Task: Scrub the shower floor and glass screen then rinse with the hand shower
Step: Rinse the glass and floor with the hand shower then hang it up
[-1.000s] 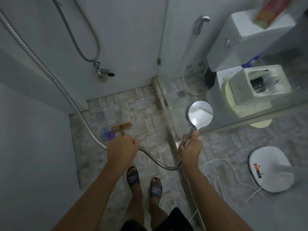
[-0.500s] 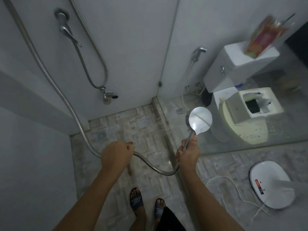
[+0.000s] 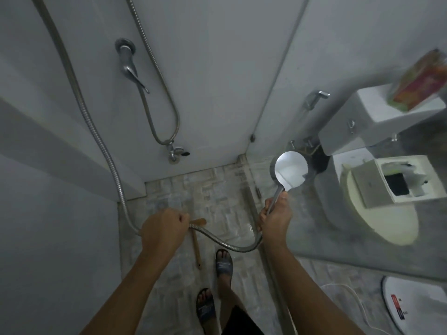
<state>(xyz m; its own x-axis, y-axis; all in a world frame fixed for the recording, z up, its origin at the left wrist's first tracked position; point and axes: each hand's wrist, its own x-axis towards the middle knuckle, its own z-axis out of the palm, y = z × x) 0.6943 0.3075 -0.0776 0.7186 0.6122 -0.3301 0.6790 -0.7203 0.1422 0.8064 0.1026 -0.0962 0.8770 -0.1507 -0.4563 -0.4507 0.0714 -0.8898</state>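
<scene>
While R grip (image 3: 274,218) holds round chrome hand shower (image 3: 290,171), L grip (image 3: 162,229) clenches ribbed hose (image 3: 225,243), mosaic floor (image 3: 217,189).

Two hands: left hand (image 3: 162,232), right hand (image 3: 274,220). One hand shower (image 3: 290,171). Two hoses: held hose (image 3: 225,243), looped hose (image 3: 167,102). One wall tap (image 3: 127,61), one valve (image 3: 174,151), one bidet sprayer (image 3: 316,95). One toilet (image 3: 338,134), one box (image 3: 372,189), one packet (image 3: 420,81). Two sandals: front sandal (image 3: 223,263), rear sandal (image 3: 205,308). One wooden stick (image 3: 195,247), one glass screen (image 3: 314,226), one white cord (image 3: 338,286), one white appliance (image 3: 416,303)
</scene>
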